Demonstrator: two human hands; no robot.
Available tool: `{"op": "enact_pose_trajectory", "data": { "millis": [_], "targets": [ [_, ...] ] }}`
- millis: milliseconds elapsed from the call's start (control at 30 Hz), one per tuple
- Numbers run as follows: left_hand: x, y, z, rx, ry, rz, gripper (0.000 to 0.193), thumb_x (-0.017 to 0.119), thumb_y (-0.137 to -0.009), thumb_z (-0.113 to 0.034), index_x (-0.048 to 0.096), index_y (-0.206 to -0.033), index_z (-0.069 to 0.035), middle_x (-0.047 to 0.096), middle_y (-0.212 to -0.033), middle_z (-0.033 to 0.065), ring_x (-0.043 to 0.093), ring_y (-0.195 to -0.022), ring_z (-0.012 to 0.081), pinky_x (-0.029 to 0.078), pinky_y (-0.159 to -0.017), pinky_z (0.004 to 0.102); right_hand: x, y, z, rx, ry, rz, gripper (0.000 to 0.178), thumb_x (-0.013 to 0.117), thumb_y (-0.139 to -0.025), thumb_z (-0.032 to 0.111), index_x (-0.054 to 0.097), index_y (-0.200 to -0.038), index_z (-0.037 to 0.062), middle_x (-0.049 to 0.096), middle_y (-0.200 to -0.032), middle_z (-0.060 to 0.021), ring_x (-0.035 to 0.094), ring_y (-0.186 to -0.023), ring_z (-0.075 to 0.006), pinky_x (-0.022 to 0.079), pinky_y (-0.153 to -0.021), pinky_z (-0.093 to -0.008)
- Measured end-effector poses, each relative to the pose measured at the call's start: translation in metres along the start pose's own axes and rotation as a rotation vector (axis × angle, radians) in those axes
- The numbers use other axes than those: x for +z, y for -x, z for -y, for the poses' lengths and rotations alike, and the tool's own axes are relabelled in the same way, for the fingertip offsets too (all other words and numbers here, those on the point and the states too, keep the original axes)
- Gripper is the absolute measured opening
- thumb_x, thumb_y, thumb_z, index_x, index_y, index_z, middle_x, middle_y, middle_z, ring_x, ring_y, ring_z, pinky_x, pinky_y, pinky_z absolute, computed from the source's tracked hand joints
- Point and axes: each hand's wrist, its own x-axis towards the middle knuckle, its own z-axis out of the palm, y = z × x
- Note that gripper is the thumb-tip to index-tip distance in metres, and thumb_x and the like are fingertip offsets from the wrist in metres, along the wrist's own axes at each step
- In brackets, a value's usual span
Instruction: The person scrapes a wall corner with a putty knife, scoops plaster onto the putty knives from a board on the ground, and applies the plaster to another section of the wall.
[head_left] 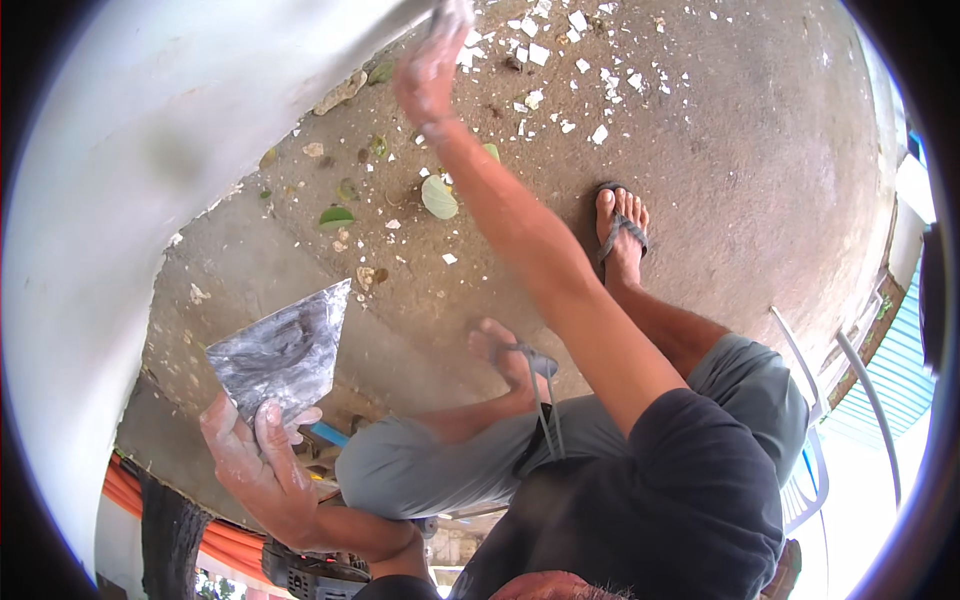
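My left hand, dusted with white, is closed on a broad putty knife at the lower left. Its wide metal blade is smeared with grey-white paste and tilts up toward the wall; the handle is mostly hidden by my fingers. My right arm stretches far forward, and my right hand is up against the foot of the white wall at the top edge. Its whitened fingers look pressed together, but they are blurred and partly cut off, so what they hold cannot be made out.
White flakes and leaves litter the concrete floor. My sandalled feet stand on it. Orange hose or conduit runs at the lower left beside a dark post. A white chair is at the right.
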Motion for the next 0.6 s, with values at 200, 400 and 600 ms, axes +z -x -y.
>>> {"op": "enact_pose_trajectory", "data": {
  "millis": [200,400,600],
  "targets": [
    [0.002,-0.009,-0.003,0.078,-0.110,-0.004,0.028,0.052,-0.097,-0.007,0.046,-0.120,0.008,0.061,-0.096,0.0209,0.064,-0.065,0.0174,0.046,-0.052,0.0261,-0.021,0.051,0.035,0.170,-0.242,0.267,0.052,0.034,-0.088,-0.008,0.035,-0.140,-0.0092,0.047,-0.130,-0.0275,0.045,-0.123,-0.0390,0.036,-0.111,-0.0460],
    [-0.001,-0.004,-0.007,-0.062,-0.113,0.026,0.032,0.053,-0.098,-0.011,0.046,-0.120,0.010,0.052,-0.102,0.0169,0.052,-0.090,0.0192,0.046,-0.073,0.0306,-0.051,-0.012,-0.018,0.162,-0.112,0.091,0.052,0.033,-0.088,-0.007,0.034,-0.140,-0.0102,0.045,-0.132,-0.0285,0.046,-0.123,-0.0389,0.037,-0.110,-0.0472],
    [-0.002,-0.001,-0.008,-0.131,-0.054,0.016,0.032,0.053,-0.097,-0.011,0.046,-0.120,0.010,0.051,-0.099,0.0148,0.051,-0.082,0.0186,0.045,-0.065,0.0291,-0.040,-0.020,-0.036,0.080,-0.010,0.092,0.053,0.033,-0.087,-0.007,0.033,-0.140,-0.0109,0.045,-0.133,-0.0298,0.046,-0.123,-0.0393,0.036,-0.110,-0.0477]
  ]
}}
